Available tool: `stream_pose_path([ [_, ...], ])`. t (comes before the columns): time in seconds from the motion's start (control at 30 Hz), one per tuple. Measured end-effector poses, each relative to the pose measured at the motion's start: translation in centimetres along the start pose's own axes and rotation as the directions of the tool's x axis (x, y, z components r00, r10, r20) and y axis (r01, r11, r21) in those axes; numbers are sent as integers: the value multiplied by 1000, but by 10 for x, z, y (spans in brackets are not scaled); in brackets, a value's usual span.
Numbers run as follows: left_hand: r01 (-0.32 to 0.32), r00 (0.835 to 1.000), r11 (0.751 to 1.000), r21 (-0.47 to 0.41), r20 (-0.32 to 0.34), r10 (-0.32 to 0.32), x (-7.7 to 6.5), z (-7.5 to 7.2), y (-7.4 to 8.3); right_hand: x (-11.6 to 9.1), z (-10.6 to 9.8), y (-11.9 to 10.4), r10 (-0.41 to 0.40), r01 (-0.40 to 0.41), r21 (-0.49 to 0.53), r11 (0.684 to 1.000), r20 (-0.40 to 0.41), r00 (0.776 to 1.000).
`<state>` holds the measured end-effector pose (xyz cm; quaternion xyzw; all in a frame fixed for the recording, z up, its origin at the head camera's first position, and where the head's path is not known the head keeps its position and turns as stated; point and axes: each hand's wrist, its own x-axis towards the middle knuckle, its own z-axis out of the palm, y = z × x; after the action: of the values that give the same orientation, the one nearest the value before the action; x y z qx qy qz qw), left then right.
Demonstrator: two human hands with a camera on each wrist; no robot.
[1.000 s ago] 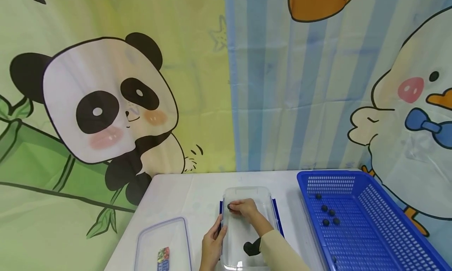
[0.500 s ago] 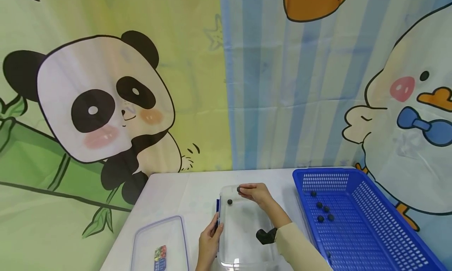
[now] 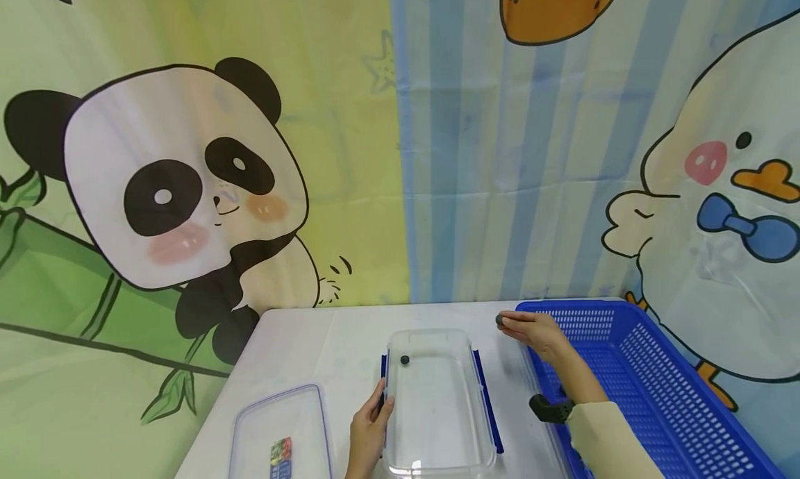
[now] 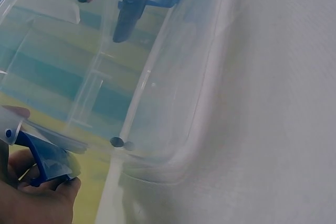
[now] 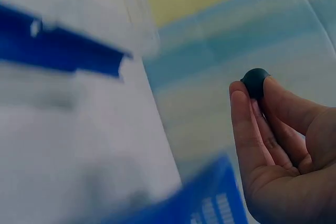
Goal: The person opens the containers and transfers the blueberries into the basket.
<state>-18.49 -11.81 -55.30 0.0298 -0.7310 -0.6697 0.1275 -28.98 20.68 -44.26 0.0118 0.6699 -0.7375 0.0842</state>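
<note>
A clear plastic box (image 3: 437,423) with blue side latches stands mid-table, and my left hand (image 3: 369,427) grips its left side. In the left wrist view that hand's fingers curl at a blue latch (image 4: 47,158). One small dark ball (image 3: 405,360) lies in the box near its far left corner. My right hand (image 3: 534,333) pinches another dark ball (image 5: 255,83) between thumb and fingertips. It is raised at the far left corner of the blue basket (image 3: 662,396). The right hand and forearm hide part of the basket floor.
A clear lid (image 3: 321,423) with a colourful label (image 3: 281,458) lies flat at the left of the table. A dark wrist camera (image 3: 550,409) sits on the right wrist. Behind the table (image 3: 350,333) hangs a printed curtain (image 3: 462,153).
My right hand has moved from over the box to the right, to the basket's corner, carrying a dark ball. One ball shows in the box behind it. My left hand keeps its grip.
</note>
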Motion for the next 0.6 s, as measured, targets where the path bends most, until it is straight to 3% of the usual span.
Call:
stream_pose_path([
  [0.13,-7,1000,1000,-11,7,7,0,0,-2,-10,-47,3,33,-32,11,999,-61,998],
  [0.27,-9,1000,1000,-14,10,10,0,-1,-2,-16,-82,14,65,-58,61,996,-114,991],
  [0.5,-1,1000,1000,4,1,1,-1,0,-1,-19,-115,45,122,-121,18,992,-241,963],
  [0.6,-4,1000,1000,4,3,4,-2,0,0,-18,-121,57,144,-160,-16,987,-351,925],
])
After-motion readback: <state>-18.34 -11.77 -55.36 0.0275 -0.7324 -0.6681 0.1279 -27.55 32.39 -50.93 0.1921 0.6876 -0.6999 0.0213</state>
